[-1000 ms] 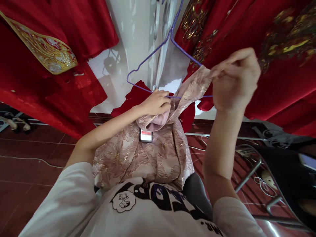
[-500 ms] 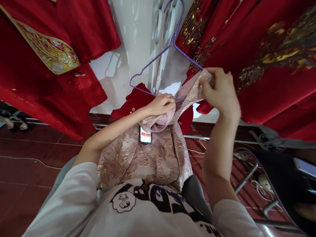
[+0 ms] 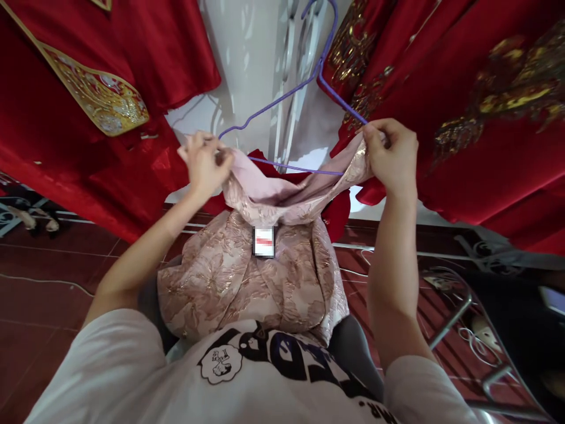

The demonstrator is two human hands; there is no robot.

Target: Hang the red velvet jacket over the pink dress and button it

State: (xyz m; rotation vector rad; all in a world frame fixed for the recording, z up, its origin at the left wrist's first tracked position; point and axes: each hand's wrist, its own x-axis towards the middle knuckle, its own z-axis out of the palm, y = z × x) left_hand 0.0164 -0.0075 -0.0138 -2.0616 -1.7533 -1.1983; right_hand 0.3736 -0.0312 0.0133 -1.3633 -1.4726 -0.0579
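Observation:
A pink brocade garment (image 3: 265, 271) with gold threads lies over my lap, its top edge stretched between my hands. My left hand (image 3: 206, 165) pinches the left end of that edge close to the left arm of a purple hanger (image 3: 282, 97). On the other side, my right hand (image 3: 392, 154) grips the right end at the hanger's right shoulder. The hanger's lower bar passes inside the garment's opening, in front of the pale pink lining. Both hanger tips are hidden by cloth and fingers. A white tag (image 3: 263, 242) with a red stripe lies on the garment's front.
Red gowns with gold embroidery hang at the left (image 3: 176, 53) and right (image 3: 441, 194). A white wall (image 3: 247, 70) stands ahead. Dark red cloth is behind the garment. At lower right is a black chair (image 3: 507, 330) with metal legs; cables run over the tiled floor.
My left hand has moved left from the middle of the garment to the hanger's left end, drawing the edge out wide. My right hand stays at the right shoulder.

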